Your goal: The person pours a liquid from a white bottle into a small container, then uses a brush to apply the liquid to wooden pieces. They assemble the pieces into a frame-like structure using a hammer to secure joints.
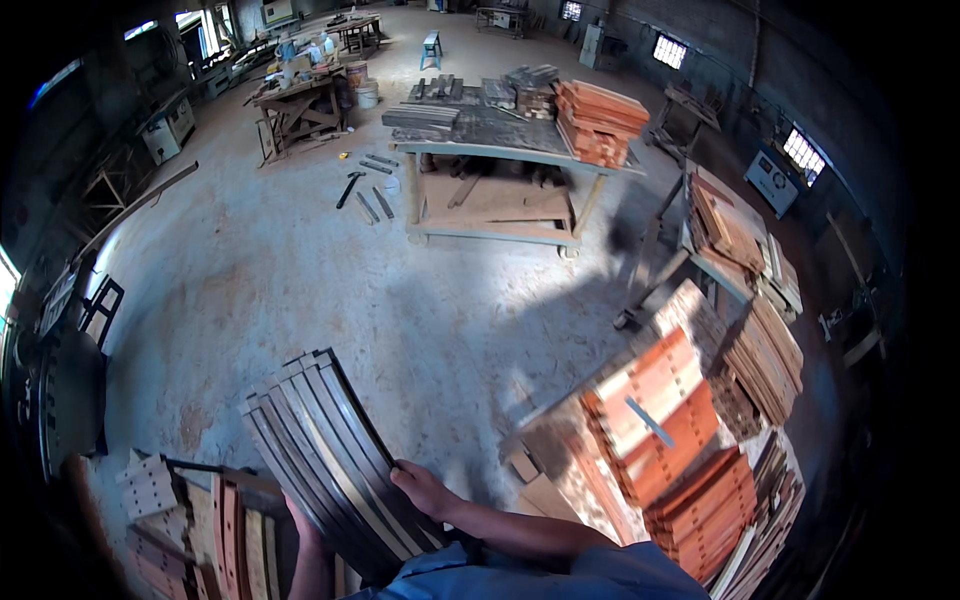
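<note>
Between my two hands is a bundle of long, dark grey wooden slats (325, 450), one of them paler, tilted up and away from my body. My right hand (422, 489) grips the bundle's right edge, thumb on top. At the left edge, my left hand (304, 525) closes round the lower part; its fingers are mostly hidden beneath the slats. The bundle's near end runs down against my blue clothing (520, 575).
To my right, a table carries stacked reddish wooden pieces with holes (700, 510). Drilled boards (230, 540) stand at the lower left. Ahead is a wheeled workbench (490, 150) with grey slats and orange-red timber (600, 115). A hammer (349, 190) and loose strips lie on the floor.
</note>
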{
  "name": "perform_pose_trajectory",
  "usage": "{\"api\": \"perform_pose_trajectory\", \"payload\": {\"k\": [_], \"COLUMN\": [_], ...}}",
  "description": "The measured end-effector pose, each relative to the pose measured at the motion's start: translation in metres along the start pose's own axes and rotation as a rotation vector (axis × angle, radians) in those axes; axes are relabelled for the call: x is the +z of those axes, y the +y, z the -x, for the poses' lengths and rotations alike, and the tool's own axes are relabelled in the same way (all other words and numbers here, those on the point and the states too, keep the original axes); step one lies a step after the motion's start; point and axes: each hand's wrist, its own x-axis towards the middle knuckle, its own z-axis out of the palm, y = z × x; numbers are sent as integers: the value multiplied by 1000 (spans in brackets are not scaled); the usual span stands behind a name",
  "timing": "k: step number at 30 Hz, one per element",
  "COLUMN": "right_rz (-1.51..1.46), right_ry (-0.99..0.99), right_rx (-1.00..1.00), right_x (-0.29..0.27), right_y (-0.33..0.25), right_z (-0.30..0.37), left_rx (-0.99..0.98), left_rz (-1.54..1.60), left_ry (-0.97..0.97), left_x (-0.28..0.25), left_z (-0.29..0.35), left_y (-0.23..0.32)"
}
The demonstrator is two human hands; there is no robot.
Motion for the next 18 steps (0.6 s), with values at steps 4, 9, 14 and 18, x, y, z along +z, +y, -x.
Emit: {"api": "perform_pose_trajectory", "payload": {"k": [4,9,14,18], "right_rz": [-115,-115,-121,-171], "right_ry": [55,-9,-33,-100], "right_rx": [47,26,82,85], "right_x": [-10,-24,-34,-29], "right_y": [-26,-70,-136,-184], "right_z": [-124,-286,-466,-593], "left_rx": [-190,-144,13,-5], "left_rz": [109,41,-38,0], "left_ry": [-8,-97,46,98], "left_x": [58,92,156,175], "left_z": [-114,-265,-419,-519], "left_y": [59,124,191,248]}}
